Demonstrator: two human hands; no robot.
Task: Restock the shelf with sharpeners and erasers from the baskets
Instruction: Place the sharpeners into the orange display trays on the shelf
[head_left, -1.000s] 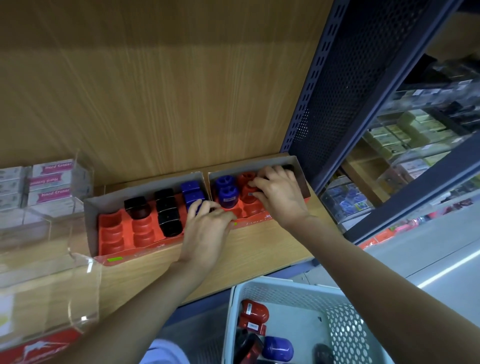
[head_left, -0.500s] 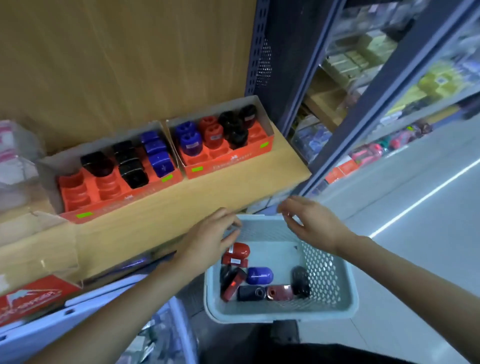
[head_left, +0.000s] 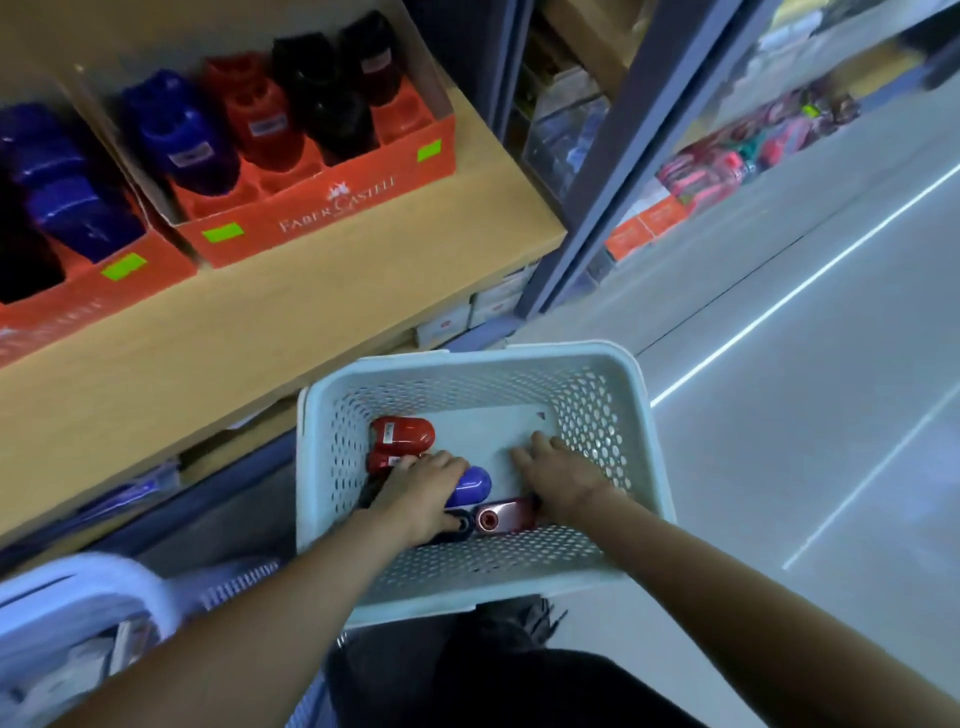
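A pale blue perforated basket (head_left: 644, 415) sits low in front of me, below the shelf. It holds several sharpeners: a red one (head_left: 402, 434), a blue one (head_left: 474, 486), a maroon one (head_left: 503, 517) and a black one (head_left: 460, 522). My left hand (head_left: 421, 491) is inside the basket with its fingers curled down over a dark sharpener beside the blue one. My right hand (head_left: 563, 475) lies in the right part of the basket, fingers fairly straight on the floor, and hides whatever is under it. On the wooden shelf (head_left: 322, 312), an orange display tray (head_left: 332, 208) holds blue, red and black sharpeners.
A second orange tray (head_left: 93, 291) with blue and dark sharpeners stands at the left of the shelf. A dark metal upright (head_left: 597, 171) bounds the shelf on the right. A white basket handle (head_left: 104, 582) shows at lower left. Grey floor (head_left: 779, 415) lies to the right.
Both hands left the shelf trays, came down over the basket and now reach into it among the sharpeners. My view tilted down toward the basket.
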